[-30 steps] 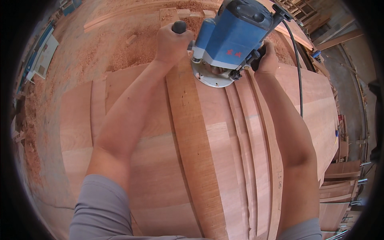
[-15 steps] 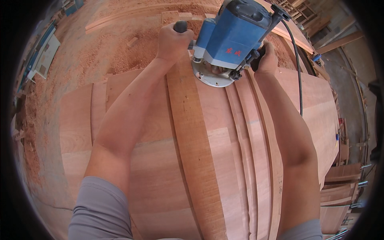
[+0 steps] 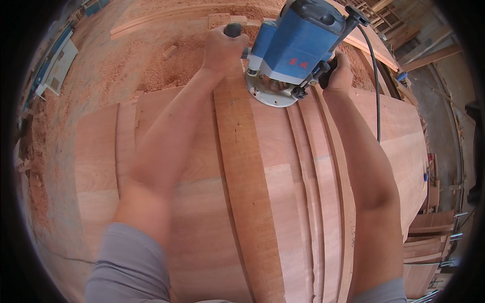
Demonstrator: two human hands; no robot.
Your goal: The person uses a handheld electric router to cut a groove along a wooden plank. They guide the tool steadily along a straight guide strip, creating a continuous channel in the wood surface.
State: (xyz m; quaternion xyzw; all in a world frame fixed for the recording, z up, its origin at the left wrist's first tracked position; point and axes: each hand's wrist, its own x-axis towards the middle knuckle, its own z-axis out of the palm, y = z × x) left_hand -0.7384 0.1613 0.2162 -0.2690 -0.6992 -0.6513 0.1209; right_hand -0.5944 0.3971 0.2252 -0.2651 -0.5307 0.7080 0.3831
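Observation:
A blue plunge router (image 3: 298,45) with a pale round base stands near the far end of the wooden panels. My left hand (image 3: 224,48) is wrapped round its black left knob. Its other black handle is gripped by my right hand (image 3: 339,76), whose fingers are partly hidden. A long darker brown board (image 3: 247,177) runs from the router toward me, along the left side of the base. To the right of that board lie a pale panel (image 3: 273,131) and narrow strips (image 3: 316,187). The router's bit cannot be made out.
Reddish sawdust (image 3: 166,60) covers the floor beyond the panels. A black cord (image 3: 376,76) hangs from the router on the right. Stacked boards (image 3: 429,237) stand at the right edge, and a white and blue machine (image 3: 58,60) is at the far left.
The router and both hands have shifted very slightly to the right in the picture. Both hands keep their hold on the handles.

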